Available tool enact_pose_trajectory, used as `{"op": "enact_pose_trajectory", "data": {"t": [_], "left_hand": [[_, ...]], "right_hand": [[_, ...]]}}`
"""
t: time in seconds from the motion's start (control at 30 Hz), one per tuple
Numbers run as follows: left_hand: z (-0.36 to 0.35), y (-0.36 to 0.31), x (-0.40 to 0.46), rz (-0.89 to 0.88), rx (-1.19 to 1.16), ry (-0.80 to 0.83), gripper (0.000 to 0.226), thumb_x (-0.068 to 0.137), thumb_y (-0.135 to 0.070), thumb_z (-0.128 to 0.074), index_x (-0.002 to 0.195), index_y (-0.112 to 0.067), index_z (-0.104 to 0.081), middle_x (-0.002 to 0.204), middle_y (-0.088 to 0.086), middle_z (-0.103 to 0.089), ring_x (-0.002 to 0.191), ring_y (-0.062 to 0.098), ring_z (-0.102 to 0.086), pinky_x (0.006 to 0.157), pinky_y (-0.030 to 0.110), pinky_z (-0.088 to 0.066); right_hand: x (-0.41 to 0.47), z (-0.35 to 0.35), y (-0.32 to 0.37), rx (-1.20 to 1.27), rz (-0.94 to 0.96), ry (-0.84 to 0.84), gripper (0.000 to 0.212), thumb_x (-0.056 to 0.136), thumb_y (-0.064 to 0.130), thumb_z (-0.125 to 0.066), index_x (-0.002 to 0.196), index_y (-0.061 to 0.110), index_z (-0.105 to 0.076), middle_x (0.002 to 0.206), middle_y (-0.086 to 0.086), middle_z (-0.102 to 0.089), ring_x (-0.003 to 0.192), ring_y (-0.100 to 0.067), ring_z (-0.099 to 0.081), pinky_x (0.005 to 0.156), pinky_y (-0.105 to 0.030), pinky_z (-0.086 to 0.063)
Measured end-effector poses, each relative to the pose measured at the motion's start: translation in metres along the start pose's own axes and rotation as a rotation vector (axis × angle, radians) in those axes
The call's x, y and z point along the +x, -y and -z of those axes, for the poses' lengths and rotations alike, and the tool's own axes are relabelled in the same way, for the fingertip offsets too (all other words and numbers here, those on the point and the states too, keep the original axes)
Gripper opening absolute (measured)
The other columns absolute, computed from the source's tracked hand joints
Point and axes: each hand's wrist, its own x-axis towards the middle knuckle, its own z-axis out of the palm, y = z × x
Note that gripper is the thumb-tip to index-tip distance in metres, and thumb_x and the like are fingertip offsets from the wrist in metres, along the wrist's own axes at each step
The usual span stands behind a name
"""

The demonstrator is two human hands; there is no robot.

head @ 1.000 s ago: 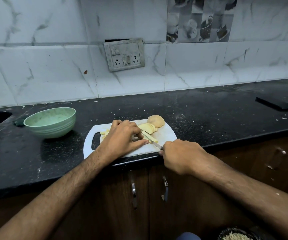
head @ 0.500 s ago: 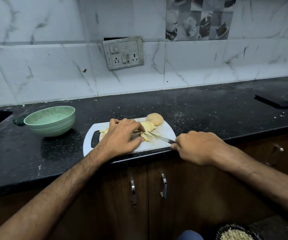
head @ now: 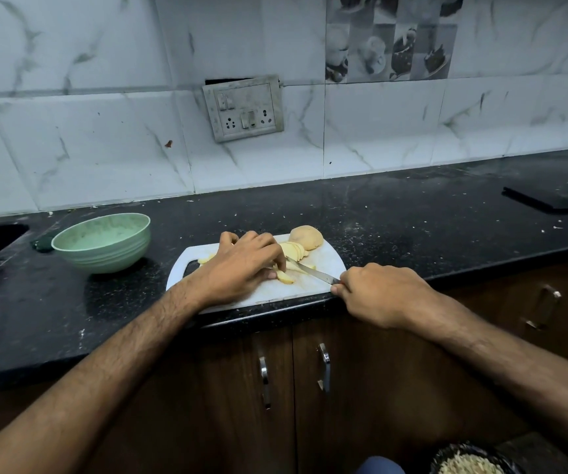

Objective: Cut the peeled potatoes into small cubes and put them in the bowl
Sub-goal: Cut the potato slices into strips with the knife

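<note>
black stone counter against white marble-look tile, with a socket plate on the wall at 12 o'clock from the white cutting board. the board sits at the counter's near edge, which keeps my elbows free and the cut close to me. my left hand is curled over the potato slices, fingertips pinching and pressing them flat so they do not slide under the blade. my right hand is wrapped tight round the knife handle at 4 o'clock from the slices; the handle itself is hidden inside my fist. the blade angles in toward 10 o'clock and its tip meets the slices just beside my left fingertips. a fan of further slices lies at 1 o'clock from the left hand, touching a whole peeled potato at the board's far corner. a few pieces show at 9 o'clock, mostly hidden by my left hand. the green bowl stands on the counter at 9 o'clock from the board, near but apart; no potato is visible in it. judgement: the work is at the stage of reducing slices to strips and cubes, with one potato uncut. risk: the blade path runs close to my left fingers. a dark flat object lies well apart at 2 o'clock, out of the way. cabinet doors sit below the counter.
</note>
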Motion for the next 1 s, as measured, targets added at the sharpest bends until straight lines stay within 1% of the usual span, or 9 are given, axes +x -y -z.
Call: {"op": "enact_pose_trajectory", "data": {"t": [0.1, 0.17, 0.27, 0.37, 0.47, 0.6, 0.73, 0.83, 1.0], "left_hand": [[0.0, 0.002, -0.006, -0.013, -0.059, -0.005, 0.01, 0.104, -0.03, -0.054, 0.11, -0.037, -0.056, 0.109, -0.021, -0.05, 0.103, 0.003, -0.044, 0.092, 0.038, -0.026], [0.001, 0.004, -0.007, -0.027, -0.058, -0.01, 0.01, 0.103, -0.029, -0.055, 0.109, -0.037, -0.056, 0.108, -0.022, -0.051, 0.102, 0.001, -0.046, 0.093, 0.038, -0.025], [0.004, 0.007, -0.008, -0.047, -0.03, -0.02, 0.009, 0.1, -0.031, -0.059, 0.108, -0.034, -0.057, 0.107, -0.023, -0.054, 0.103, 0.004, -0.048, 0.095, 0.04, -0.024], [0.006, 0.008, -0.011, -0.051, -0.03, -0.043, 0.009, 0.099, -0.035, -0.06, 0.107, -0.033, -0.057, 0.105, -0.024, -0.057, 0.103, 0.004, -0.048, 0.097, 0.042, -0.025], [0.004, 0.006, -0.016, -0.053, -0.016, -0.083, 0.009, 0.1, -0.034, -0.059, 0.108, -0.035, -0.059, 0.104, -0.024, -0.059, 0.1, 0.004, -0.05, 0.096, 0.043, -0.027], [0.004, 0.005, -0.021, -0.048, -0.019, -0.122, 0.011, 0.098, -0.031, -0.063, 0.109, -0.033, -0.063, 0.099, -0.023, -0.06, 0.096, 0.007, -0.051, 0.094, 0.045, -0.028], [0.005, 0.005, -0.027, -0.039, -0.057, -0.135, 0.012, 0.098, -0.037, -0.062, 0.11, -0.036, -0.062, 0.094, -0.023, -0.057, 0.093, 0.003, -0.048, 0.095, 0.039, -0.024], [0.003, 0.006, -0.032, -0.032, -0.101, -0.146, 0.011, 0.098, -0.043, -0.061, 0.108, -0.039, -0.063, 0.092, -0.021, -0.057, 0.093, 0.001, -0.047, 0.095, 0.038, -0.024], [-0.002, 0.007, -0.037, -0.009, -0.192, -0.157, 0.026, 0.095, -0.055, -0.05, 0.109, -0.042, -0.068, 0.091, -0.019, -0.056, 0.097, 0.005, -0.052, 0.087, 0.037, -0.023]], "right_hand": [[0.0, 0.0, 0.0, -0.005, -0.001, -0.004, 0.041, 0.104, 0.048, -0.028, 0.111, 0.02, -0.058, 0.114, -0.006, -0.063, 0.102, -0.029, -0.061, 0.074, -0.039, -0.04], [0.001, 0.0, -0.001, -0.011, -0.002, -0.002, 0.041, 0.104, 0.048, -0.029, 0.112, 0.02, -0.058, 0.115, -0.006, -0.063, 0.103, -0.029, -0.061, 0.074, -0.039, -0.039], [0.0, 0.001, -0.001, -0.01, 0.002, -0.004, 0.041, 0.103, 0.048, -0.029, 0.11, 0.02, -0.059, 0.114, -0.005, -0.064, 0.102, -0.029, -0.061, 0.074, -0.039, -0.04], [-0.001, 0.003, 0.0, -0.017, 0.017, -0.023, 0.041, 0.104, 0.048, -0.029, 0.109, 0.021, -0.059, 0.113, -0.005, -0.064, 0.101, -0.028, -0.062, 0.073, -0.038, -0.039], [-0.002, 0.006, 0.003, -0.032, 0.044, -0.033, 0.039, 0.103, 0.048, -0.029, 0.105, 0.022, -0.058, 0.112, -0.005, -0.064, 0.1, -0.029, -0.061, 0.072, -0.037, -0.039], [0.001, 0.008, 0.011, -0.073, 0.07, -0.01, 0.039, 0.103, 0.048, -0.029, 0.109, 0.023, -0.059, 0.115, -0.005, -0.063, 0.104, -0.029, -0.061, 0.074, -0.037, -0.038], [0.011, 0.009, 0.013, -0.091, 0.061, -0.01, 0.041, 0.103, 0.047, -0.028, 0.112, 0.023, -0.06, 0.116, -0.005, -0.063, 0.104, -0.028, -0.061, 0.075, -0.038, -0.039], [0.018, 0.008, 0.012, -0.085, 0.042, -0.021, 0.041, 0.104, 0.047, -0.028, 0.113, 0.022, -0.06, 0.118, -0.006, -0.063, 0.105, -0.029, -0.06, 0.076, -0.039, -0.039], [0.011, 0.009, 0.015, -0.008, 0.056, -0.029, 0.04, 0.103, 0.051, -0.028, 0.105, 0.024, -0.058, 0.116, -0.007, -0.062, 0.104, -0.03, -0.06, 0.074, -0.038, -0.037]]}}
